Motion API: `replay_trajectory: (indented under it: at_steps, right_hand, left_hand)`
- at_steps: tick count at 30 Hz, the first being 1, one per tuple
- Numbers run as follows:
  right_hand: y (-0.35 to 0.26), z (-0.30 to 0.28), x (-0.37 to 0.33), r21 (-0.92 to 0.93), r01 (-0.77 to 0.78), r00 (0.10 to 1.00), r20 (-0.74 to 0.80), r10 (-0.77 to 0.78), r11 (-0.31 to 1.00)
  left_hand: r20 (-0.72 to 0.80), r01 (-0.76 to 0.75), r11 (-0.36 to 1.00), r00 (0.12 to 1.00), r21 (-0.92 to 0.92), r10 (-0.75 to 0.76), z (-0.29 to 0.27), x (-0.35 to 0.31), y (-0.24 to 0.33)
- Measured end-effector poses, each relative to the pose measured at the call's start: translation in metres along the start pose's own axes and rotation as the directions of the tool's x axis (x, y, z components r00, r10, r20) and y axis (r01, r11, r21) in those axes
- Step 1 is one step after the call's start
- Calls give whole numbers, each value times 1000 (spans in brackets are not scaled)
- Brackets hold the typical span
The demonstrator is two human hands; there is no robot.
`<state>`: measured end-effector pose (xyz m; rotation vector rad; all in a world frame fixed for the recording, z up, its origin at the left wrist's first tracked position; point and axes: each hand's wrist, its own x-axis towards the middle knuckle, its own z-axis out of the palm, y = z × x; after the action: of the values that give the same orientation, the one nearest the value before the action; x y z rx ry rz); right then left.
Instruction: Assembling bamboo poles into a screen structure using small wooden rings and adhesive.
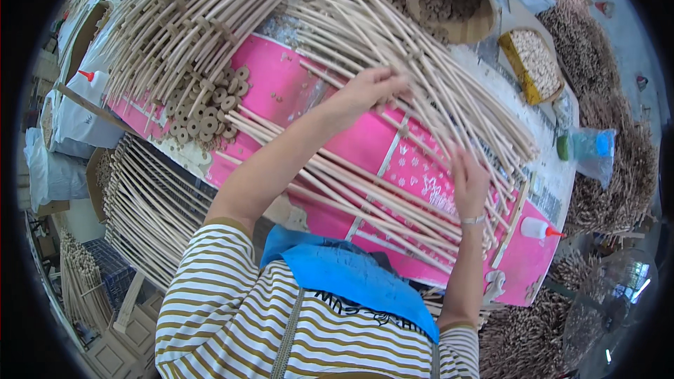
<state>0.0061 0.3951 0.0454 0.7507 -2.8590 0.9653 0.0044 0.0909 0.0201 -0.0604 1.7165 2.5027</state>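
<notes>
Because the loose wooden sticks (456, 88) are lying in one pile toward the far edge of the pink-covered bench (526, 277), both hands are reaching them easily. The left hand (381, 89) is bending its fingers together at the pile's near side; it is blurring, so whether it is gripping a stick I cannot tell. The right hand (469, 181) is curling by the sticks' right ends, perhaps keeping them tidy; its grip I cannot tell either. Nearer the front edge, a smaller bunch of sticks (372, 183) is lying apart, probably so the two groups are not mixing. Toward the left end, round wooden discs (228, 103) are sitting in a heap beside sticks wearing discs (175, 7). At the far edge, a tilted tub (469, 27) is holding small pieces, its mouth facing inward, likely for easy picking. Near the right front corner, a white bottle with a red tip (535, 228) is lying out of the way.
</notes>
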Motion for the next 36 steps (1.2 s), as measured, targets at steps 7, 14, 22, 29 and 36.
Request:
replay_trajectory:
  at_steps: [7, 14, 22, 29, 36]
  right_hand:
    - [-21, -5, -39, -106, 213, 969, 147, -197, 971]
    - [-22, 25, -86, -58, 123, 932, 349, -95, 991]
    - [-25, 23, -72, -49, 175, 850, 511, -126, 983]
    - [-15, 27, -68, 77, 116, 860, 492, -139, 990]
    - [-5, 21, -67, 65, 74, 839, 535, -97, 995]
  left_hand:
    - [-297, 54, 960, 945, -276, -138, -64, -55, 14]
    - [-511, -103, 957, 858, -272, -53, -119, -111, 27]
    - [-586, -215, 961, 807, -173, 75, -131, -126, 28]
    - [-557, -138, 977, 830, -163, 25, -120, -138, 46]
    - [-477, -224, 972, 863, -66, 166, -106, -136, 74]
